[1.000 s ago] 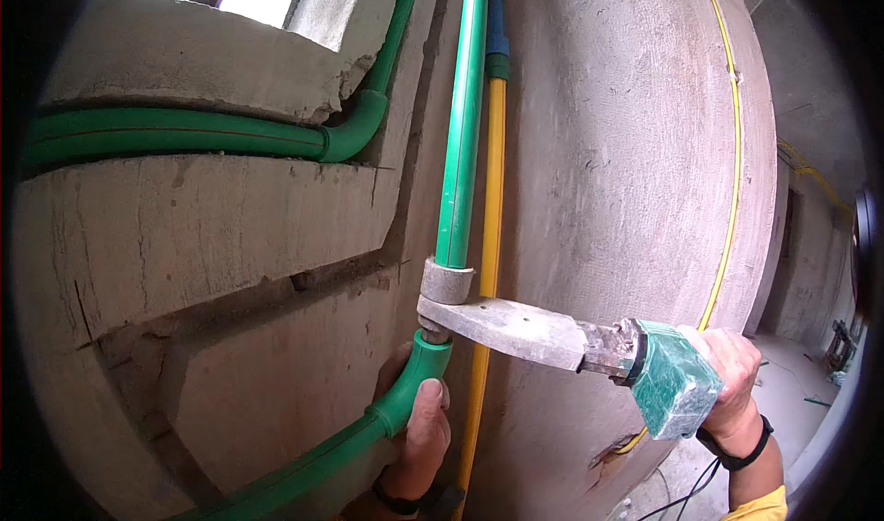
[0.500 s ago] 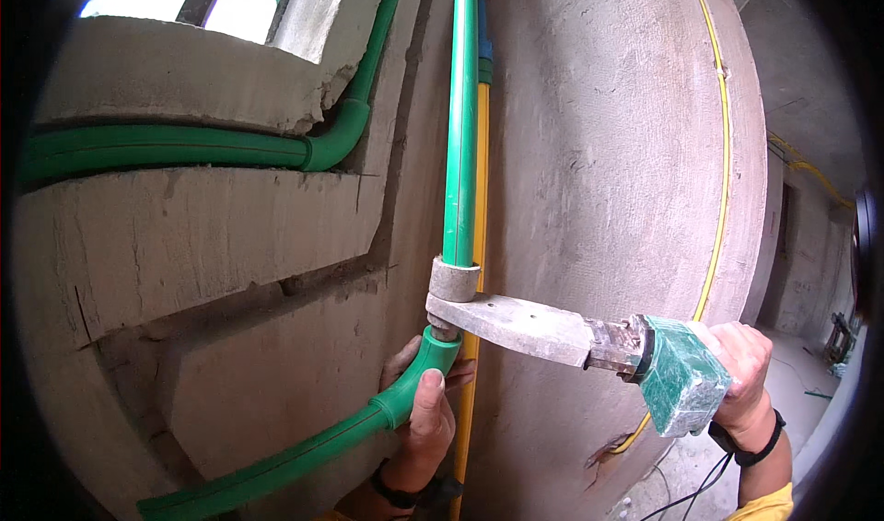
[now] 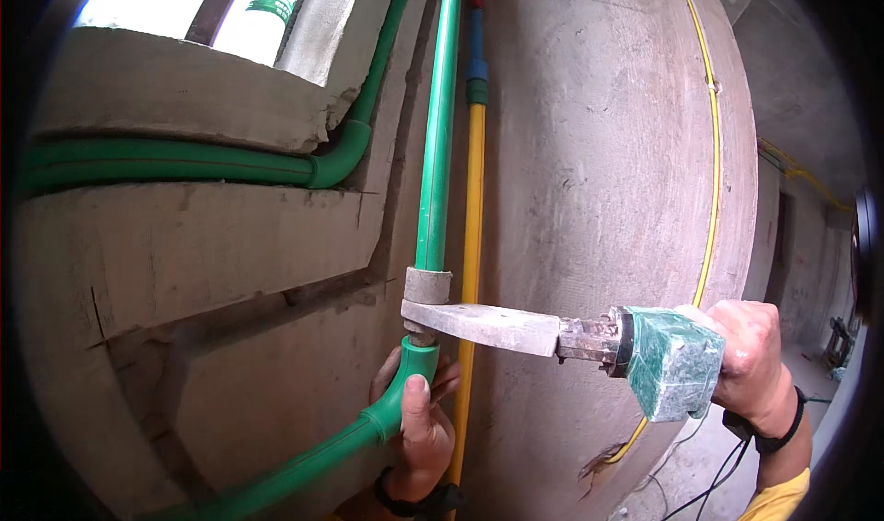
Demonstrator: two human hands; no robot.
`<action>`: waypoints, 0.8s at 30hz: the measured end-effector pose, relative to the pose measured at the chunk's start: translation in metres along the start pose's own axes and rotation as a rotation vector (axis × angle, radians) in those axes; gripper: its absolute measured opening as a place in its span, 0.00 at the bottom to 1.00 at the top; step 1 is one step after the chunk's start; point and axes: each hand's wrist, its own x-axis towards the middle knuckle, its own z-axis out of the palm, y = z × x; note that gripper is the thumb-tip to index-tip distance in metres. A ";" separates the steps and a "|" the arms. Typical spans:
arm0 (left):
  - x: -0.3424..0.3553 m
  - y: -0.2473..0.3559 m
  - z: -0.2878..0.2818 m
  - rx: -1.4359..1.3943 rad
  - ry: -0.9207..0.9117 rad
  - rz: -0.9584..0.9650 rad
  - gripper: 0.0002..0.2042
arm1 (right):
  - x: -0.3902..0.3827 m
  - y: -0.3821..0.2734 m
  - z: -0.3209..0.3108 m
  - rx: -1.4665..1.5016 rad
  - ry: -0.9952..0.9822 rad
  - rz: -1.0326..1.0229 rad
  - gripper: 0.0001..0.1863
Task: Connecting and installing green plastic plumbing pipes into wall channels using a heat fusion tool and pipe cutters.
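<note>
Seeing at far left a green recessed pipe [image 3: 175,163] lying bent in the wall, and beneath, a lower pipe [image 3: 304,466] rising into a green elbow [image 3: 400,395]. Clasping that elbow with the left hand [image 3: 426,438], laying the thumb along its near side and curling the fingers behind. Meeting at the elbow's mouth a metal stub under the blade of a paddle-shaped tool [image 3: 488,326], and, just above the blade, a grey collar [image 3: 428,286] sitting around the foot of an upright green pipe [image 3: 438,134]. Perhaps risking a crooked fit here by tilting the elbow off the collar's line, or, if handling a hot blade, burnt fingers by slipping up toward the stub. Seeing a yellow pipe [image 3: 473,217] standing behind the blade, possibly inviting scuffs or heat marks if swinging the tool inward. Wrapping the right hand [image 3: 750,355] firmly around the tool's handle end, possibly levering stub and collar askew by letting that wrist sag. Seeing black cables [image 3: 715,480] hanging near that wrist, perhaps risking a sideways tug by snagging.
</note>
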 end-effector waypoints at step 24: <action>0.019 -0.035 -0.008 -0.149 0.006 -0.113 0.22 | 0.012 -0.018 -0.005 -0.228 0.105 -0.179 0.23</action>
